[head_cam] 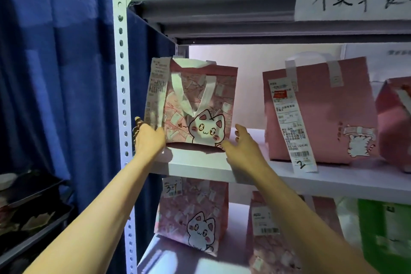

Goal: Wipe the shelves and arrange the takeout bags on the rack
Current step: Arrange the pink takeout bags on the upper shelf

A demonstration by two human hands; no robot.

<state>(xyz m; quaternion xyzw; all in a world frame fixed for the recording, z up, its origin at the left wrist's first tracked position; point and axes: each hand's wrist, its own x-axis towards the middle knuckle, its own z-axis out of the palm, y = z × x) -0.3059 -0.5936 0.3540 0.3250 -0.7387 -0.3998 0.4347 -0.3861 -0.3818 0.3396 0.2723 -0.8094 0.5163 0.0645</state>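
1. Head view: a pink cat-print takeout bag [198, 104] stands upright at the left end of the rack's middle shelf [200, 162], close to the perforated corner post [122, 87].
2. The left hand [149, 138] grasps the bag's lower left corner, fingers hidden behind it. The right hand [241, 143] lies released, fingers straight, at the lower right corner; contact there is unclear. Bracketing both sides probably steadies the bag while squaring it to the shelf edge.
3. A plain pink bag [318, 113] stands well apart to the right, its long receipt [291, 124] facing out, likely for reading order numbers.
4. On the shelf below stands another cat-print bag [195, 218]. No wiping cloth shows.
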